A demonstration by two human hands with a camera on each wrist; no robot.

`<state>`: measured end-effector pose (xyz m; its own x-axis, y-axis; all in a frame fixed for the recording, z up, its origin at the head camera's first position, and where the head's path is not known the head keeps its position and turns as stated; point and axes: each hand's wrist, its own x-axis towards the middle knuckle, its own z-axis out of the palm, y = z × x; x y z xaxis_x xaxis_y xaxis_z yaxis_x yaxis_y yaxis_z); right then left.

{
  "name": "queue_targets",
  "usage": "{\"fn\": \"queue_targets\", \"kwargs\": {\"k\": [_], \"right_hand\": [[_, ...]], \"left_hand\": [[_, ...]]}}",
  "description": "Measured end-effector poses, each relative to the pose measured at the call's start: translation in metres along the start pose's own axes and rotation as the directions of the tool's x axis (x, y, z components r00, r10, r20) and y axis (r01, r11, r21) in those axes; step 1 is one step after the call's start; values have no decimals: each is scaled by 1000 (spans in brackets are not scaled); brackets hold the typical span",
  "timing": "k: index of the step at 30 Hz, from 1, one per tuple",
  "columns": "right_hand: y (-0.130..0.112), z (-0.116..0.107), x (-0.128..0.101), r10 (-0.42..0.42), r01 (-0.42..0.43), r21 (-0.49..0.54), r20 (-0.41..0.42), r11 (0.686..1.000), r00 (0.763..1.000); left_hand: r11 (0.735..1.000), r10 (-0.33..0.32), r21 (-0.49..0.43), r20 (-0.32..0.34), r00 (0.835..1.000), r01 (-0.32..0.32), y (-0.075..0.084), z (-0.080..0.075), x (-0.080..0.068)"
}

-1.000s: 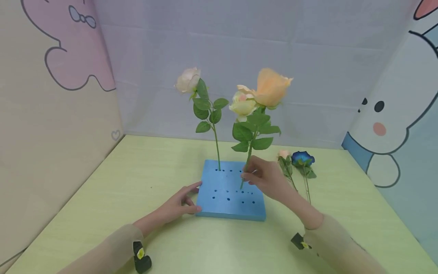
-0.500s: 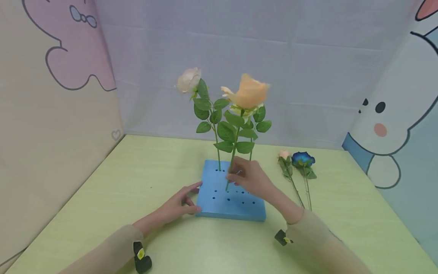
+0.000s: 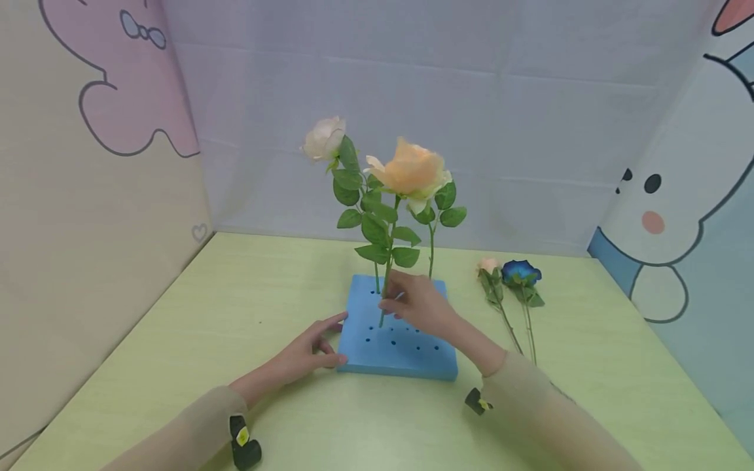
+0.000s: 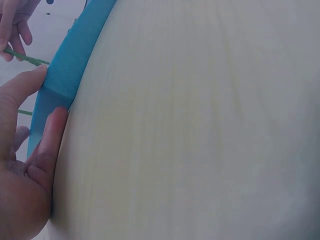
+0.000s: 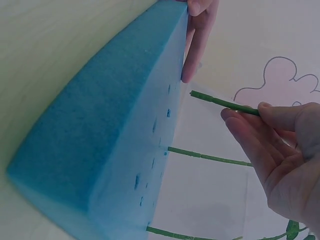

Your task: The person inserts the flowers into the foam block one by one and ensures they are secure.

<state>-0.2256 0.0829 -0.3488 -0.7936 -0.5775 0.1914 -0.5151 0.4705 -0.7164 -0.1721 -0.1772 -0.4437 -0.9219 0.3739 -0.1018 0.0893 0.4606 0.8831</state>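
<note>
My right hand (image 3: pixel 417 302) pinches the green stem of a peach rose (image 3: pixel 406 167) between thumb and fingers. The rose stands nearly upright over a blue foam block (image 3: pixel 389 358) with small holes in its top. In the right wrist view the cut end of the held stem (image 5: pixel 215 101) shows short of the block's face, apart from it. My left hand (image 3: pixel 306 350) lies at the block's left side, fingers spread, with thumb and forefinger touching its edge. A pale pink rose (image 3: pixel 324 139) and a yellowish rose (image 3: pixel 419 203), partly hidden behind the peach one, stand in the block's far row.
On the table right of the block lie a blue rose (image 3: pixel 521 272) and a small peach rose (image 3: pixel 489 265), their stems pointing toward the near side. A pale cloth backdrop (image 3: pixel 542 131) rises behind the table, with printed cartoon panels at both sides.
My right hand has carried the peach rose leftward and slightly down over the block, and its bloom now overlaps the yellowish rose. My left hand has stayed at the block's edge.
</note>
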Motion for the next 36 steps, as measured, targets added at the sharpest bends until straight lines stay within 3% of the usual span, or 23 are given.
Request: {"fn": "queue_targets", "kwargs": {"k": [11,19,36], "right_hand": [[-3,7,13,29,-31,29,56,999,998],[0,13,20,-2,-1,38,92,999,996],[4,13,23,-21,27,-37,146,999,989]], "left_hand": [[1000,-12,8,-2,1000,12,-1,-1,1],[1000,0,-12,9,1000,0,0,-1,2],[999,35,-31,14,999,-34,2,-3,-1]]}}
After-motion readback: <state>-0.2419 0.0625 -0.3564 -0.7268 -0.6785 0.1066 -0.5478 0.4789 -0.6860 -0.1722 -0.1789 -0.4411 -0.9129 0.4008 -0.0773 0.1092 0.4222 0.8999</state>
